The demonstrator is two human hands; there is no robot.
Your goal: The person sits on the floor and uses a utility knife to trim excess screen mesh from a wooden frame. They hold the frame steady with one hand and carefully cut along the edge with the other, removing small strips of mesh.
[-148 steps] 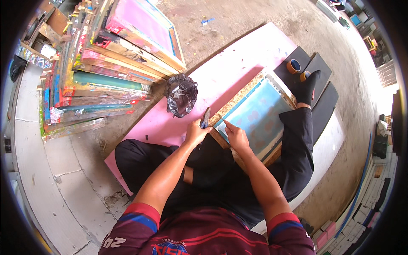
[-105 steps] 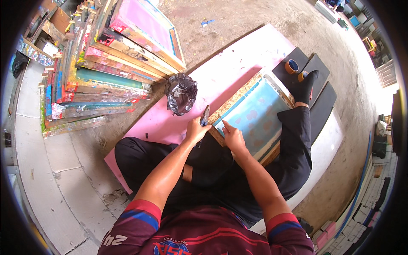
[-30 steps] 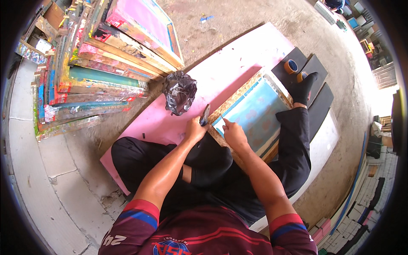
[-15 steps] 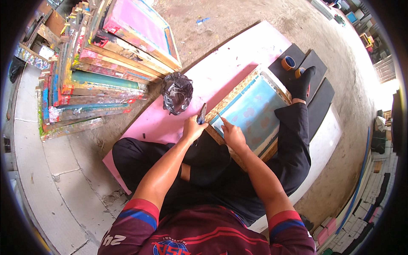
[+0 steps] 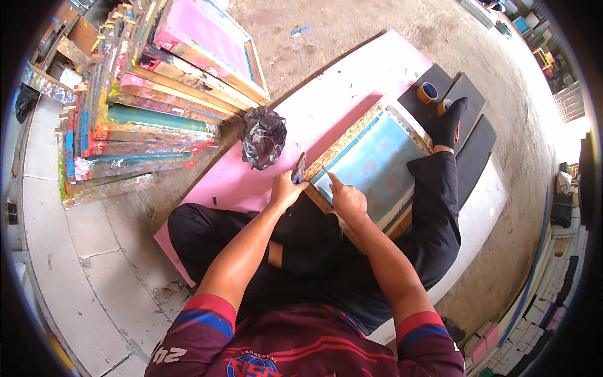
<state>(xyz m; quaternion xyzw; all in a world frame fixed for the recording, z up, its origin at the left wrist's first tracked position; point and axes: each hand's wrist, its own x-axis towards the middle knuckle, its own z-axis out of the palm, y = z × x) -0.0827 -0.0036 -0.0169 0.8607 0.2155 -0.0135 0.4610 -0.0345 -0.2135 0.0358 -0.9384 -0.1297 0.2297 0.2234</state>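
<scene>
A wooden-framed printing screen (image 5: 341,139) with blue mesh lies aslant across my lap and the board. At its near left corner, my left hand (image 5: 287,190) grips what looks like a pair of pliers (image 5: 300,166), its dark metal head pointing up and its handles mostly hidden by the fingers. Over the frame's near end is my right hand (image 5: 347,198), closed with the index finger stretched along a thin pointed tool (image 5: 325,169). That tool's tip meets the wooden edge, while the palm covers the rest of it. Both hands are close together.
A pink board (image 5: 352,81) lies beneath me. Left of the screen sits a crumpled black plastic bag (image 5: 262,138); beyond it rises a stack of paint-stained frames (image 5: 169,94). Two tape rolls (image 5: 428,93) rest on dark panels (image 5: 478,141) by my foot.
My hands, the tools and the screen hold nearly the same places. The whole view has shifted very slightly.
</scene>
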